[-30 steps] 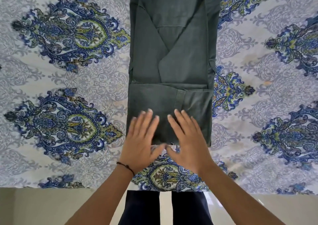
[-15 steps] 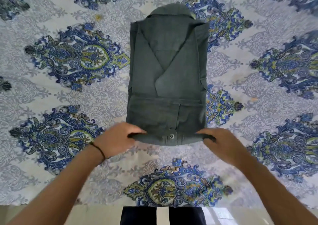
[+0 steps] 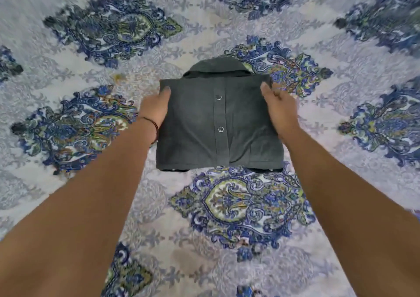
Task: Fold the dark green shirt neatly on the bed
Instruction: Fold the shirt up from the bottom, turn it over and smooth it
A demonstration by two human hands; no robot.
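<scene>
Your dark green shirt (image 3: 218, 124) lies folded square on the bedsheet (image 3: 68, 206), open sheet around all 4 edges. Your left hand (image 3: 155, 108) and right hand (image 3: 279, 108) grip its side edges.

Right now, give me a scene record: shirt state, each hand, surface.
shirt: dark green shirt folded into a compact rectangle, button placket up, collar at far edge
left hand: left hand grips the shirt's left edge, thumb on top
right hand: right hand grips the shirt's right edge, thumb on top
wrist: dark thread band on left wrist
surface: patterned bedsheet, blue-green medallions
</scene>
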